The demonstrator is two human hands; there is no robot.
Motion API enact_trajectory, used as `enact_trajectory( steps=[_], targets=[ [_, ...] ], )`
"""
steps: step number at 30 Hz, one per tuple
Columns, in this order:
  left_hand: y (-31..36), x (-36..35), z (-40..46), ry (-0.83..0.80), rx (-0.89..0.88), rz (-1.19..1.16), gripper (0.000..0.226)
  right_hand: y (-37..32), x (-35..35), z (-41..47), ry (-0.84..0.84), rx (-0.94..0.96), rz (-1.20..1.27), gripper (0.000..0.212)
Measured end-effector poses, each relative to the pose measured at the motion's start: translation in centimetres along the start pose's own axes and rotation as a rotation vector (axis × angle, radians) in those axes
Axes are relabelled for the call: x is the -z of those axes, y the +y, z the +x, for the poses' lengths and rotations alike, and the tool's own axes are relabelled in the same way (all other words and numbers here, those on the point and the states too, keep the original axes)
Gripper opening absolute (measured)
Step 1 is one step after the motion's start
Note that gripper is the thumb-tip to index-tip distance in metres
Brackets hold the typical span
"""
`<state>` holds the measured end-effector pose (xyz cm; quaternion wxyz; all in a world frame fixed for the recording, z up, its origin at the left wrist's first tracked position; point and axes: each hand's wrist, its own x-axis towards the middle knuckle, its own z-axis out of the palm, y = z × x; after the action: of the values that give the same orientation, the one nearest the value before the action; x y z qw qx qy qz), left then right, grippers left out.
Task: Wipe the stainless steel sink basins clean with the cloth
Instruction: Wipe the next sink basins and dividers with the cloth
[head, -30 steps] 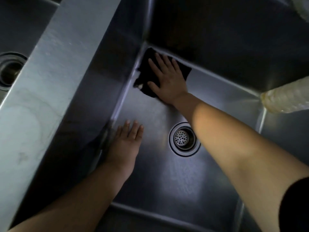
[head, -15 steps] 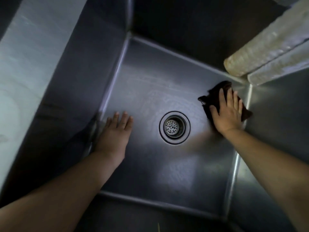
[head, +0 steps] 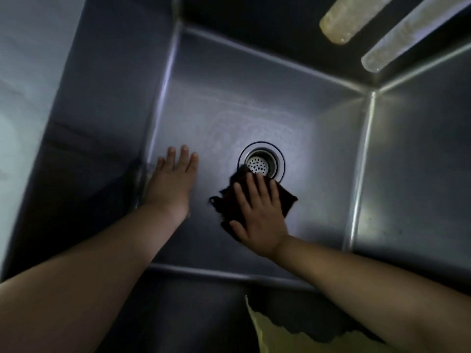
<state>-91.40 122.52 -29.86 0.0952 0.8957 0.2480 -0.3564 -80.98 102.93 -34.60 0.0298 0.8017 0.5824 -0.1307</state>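
Note:
I look straight down into a deep stainless steel sink basin. A dark cloth lies flat on the basin floor just below the round drain strainer, its upper corner overlapping the drain rim. My right hand presses on the cloth with straight, spread fingers. My left hand rests flat on the basin floor by the left wall, fingers straight and holding nothing. Faint streaks show on the floor above the drain.
Two pale, speckled bars jut in over the basin at the top right. The wide steel divider runs along the left. A yellow-green piece of material shows at the bottom edge.
My right hand has swept the cloth from the far left corner to the right wall, then back to the middle just below the drain. The left hand stays planted.

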Motion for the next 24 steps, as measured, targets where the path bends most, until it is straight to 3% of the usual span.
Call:
enact_trajectory(
  steps=[4,9,14,18,24],
  targets=[
    [-0.1,-0.2,0.1,0.025,-0.003,-0.004,0.1,-1.9,-0.5,0.4,-0.033,0.255,-0.017,0.073],
    [0.2,0.5,-0.4,0.007,-0.008,0.022,0.116,1.0,-1.2,-4.0,-0.109,0.605,-0.048,0.067],
    [0.2,0.5,-0.7,0.039,-0.012,0.003,0.122,8.2,-1.0,-7.5,-0.151,0.696,-0.144,0.068],
    [0.2,0.4,-0.7,0.065,-0.01,-0.022,0.122,13.1,0.3,-5.7,-0.151,0.551,-0.171,0.074],
    [0.2,0.3,-0.6,0.053,-0.01,-0.02,0.125,17.6,3.1,-0.9,-0.128,-0.028,-0.205,0.082]
  ],
)
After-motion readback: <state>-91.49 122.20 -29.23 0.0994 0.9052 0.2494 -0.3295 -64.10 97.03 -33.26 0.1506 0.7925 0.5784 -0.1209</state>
